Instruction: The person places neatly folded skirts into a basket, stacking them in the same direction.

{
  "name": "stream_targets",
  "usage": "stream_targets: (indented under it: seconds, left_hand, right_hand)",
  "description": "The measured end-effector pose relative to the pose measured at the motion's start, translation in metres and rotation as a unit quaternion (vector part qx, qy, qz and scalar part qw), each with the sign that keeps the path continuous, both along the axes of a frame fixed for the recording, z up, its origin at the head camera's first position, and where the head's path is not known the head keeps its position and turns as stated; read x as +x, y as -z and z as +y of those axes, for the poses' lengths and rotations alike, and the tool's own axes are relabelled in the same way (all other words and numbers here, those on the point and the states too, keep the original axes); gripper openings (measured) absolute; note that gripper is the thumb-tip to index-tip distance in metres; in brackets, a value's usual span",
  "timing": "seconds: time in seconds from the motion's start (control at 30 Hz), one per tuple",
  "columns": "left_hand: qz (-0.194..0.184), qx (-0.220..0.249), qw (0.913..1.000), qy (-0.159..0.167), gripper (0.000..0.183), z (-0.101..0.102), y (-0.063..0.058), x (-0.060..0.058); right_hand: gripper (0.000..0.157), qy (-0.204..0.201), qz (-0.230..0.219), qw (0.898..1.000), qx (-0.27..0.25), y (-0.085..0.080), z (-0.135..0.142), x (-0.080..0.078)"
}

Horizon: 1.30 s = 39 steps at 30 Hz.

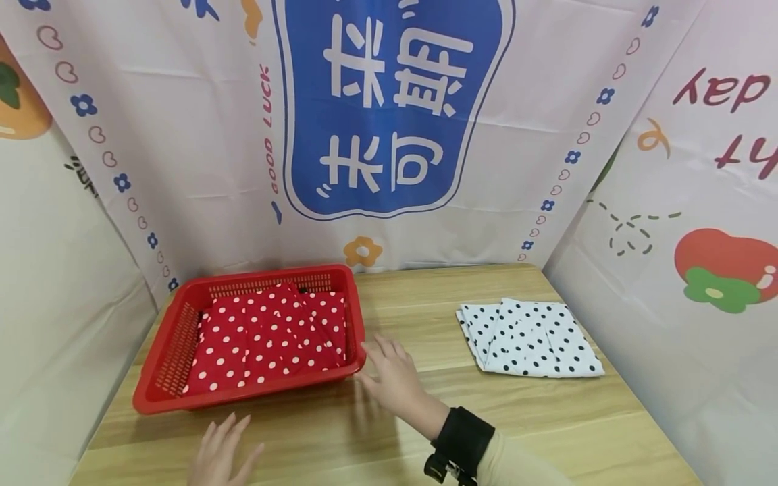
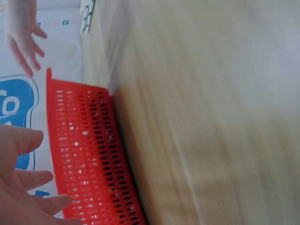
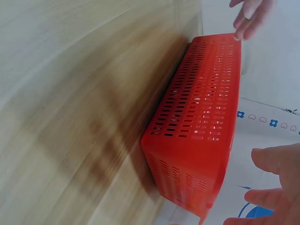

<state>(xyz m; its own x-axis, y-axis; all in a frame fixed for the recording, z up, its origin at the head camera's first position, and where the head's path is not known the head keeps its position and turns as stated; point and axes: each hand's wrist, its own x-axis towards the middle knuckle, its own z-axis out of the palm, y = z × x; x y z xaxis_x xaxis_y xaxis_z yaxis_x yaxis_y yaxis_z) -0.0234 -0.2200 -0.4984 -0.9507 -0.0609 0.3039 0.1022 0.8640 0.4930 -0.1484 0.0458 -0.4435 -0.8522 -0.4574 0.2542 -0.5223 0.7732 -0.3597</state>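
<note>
A red plastic basket (image 1: 159,351) with slotted walls stands at the left of the table, a folded red cloth with white dots (image 1: 261,337) lying inside it. My right hand (image 1: 394,378), fingers spread, hovers at the basket's right front corner. Below the basket's front rim is my left hand (image 1: 220,453), its fingers loosely extended toward it and nothing in the palm. In the left wrist view the left fingers (image 2: 35,180) overlap the basket's edge. The right wrist view has the right thumb and fingers (image 3: 274,187) apart beside the rim, holding nothing.
A folded white cloth with black dots (image 1: 529,339) lies on the right side of the wooden table (image 1: 413,290). Printed fabric sheets (image 1: 200,169) hang behind the table and along both sides. A black band (image 1: 464,442) wraps the right wrist.
</note>
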Motion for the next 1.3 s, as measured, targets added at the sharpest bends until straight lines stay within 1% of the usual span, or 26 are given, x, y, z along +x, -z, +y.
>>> stream_targets:
  seconds: [0.03,0.07,0.1,0.17,0.3,0.4,0.47,0.6,0.7,0.8,0.9,1.07,1.2,1.3]
  left_hand:
    - [0.025,-0.001,0.9997,0.002,0.048,0.002,0.005,0.001]
    - [0.040,-0.002,0.9992,0.004,0.048,0.003,0.009,0.001]
    - [0.046,-0.001,0.9989,0.007,0.048,0.005,0.010,0.001]
    - [0.038,0.001,0.9992,0.011,0.047,0.008,0.012,0.000]
    - [-0.011,0.004,0.9997,0.023,0.049,0.016,0.014,-0.004]
    - [-0.059,0.010,0.9977,0.030,0.050,0.026,0.016,-0.010]
    - [-0.084,0.022,0.9957,0.032,0.050,0.033,0.017,-0.014]
    - [-0.142,0.049,0.9883,0.030,0.053,0.047,0.016,-0.024]
    - [-0.175,0.065,0.9820,0.026,0.055,0.056,0.014,-0.030]
    - [-0.189,0.074,0.9789,0.020,0.055,0.063,0.014,-0.034]
    - [-0.200,0.075,0.9768,0.011,0.056,0.066,0.015,-0.038]
    - [-0.232,0.068,0.9703,0.003,0.058,0.067,0.022,-0.044]
    - [-0.261,0.065,0.9633,-0.003,0.061,0.069,0.024,-0.048]
    - [-0.273,0.062,0.9601,-0.006,0.062,0.071,0.025,-0.051]
  right_hand:
    - [0.048,0.001,0.003,1.000,-0.001,0.000,0.002,0.000]
    - [0.047,0.003,0.005,1.000,-0.001,0.000,0.003,0.001]
    - [0.047,0.004,0.006,1.000,-0.002,0.000,0.005,0.001]
    - [0.048,0.006,0.004,1.000,-0.002,-0.001,0.008,0.002]
    - [0.049,0.009,-0.003,1.000,0.005,0.001,0.017,0.007]
    - [0.050,0.017,-0.011,1.000,0.011,0.004,0.026,0.011]
    - [0.050,0.025,-0.017,0.999,0.015,0.007,0.032,0.013]
    - [0.050,0.040,-0.029,0.999,0.020,0.011,0.042,0.015]
    - [0.051,0.048,-0.042,0.998,0.013,0.014,0.049,0.014]
    - [0.051,0.055,-0.050,0.997,0.004,0.016,0.057,0.013]
    - [0.052,0.059,-0.051,0.997,-0.004,0.018,0.065,0.009]
    - [0.051,0.071,-0.057,0.996,-0.019,0.025,0.085,0.005]
    - [0.050,0.091,-0.061,0.994,-0.029,0.030,0.103,0.002]
    - [0.049,0.106,-0.058,0.992,-0.032,0.033,0.114,0.001]
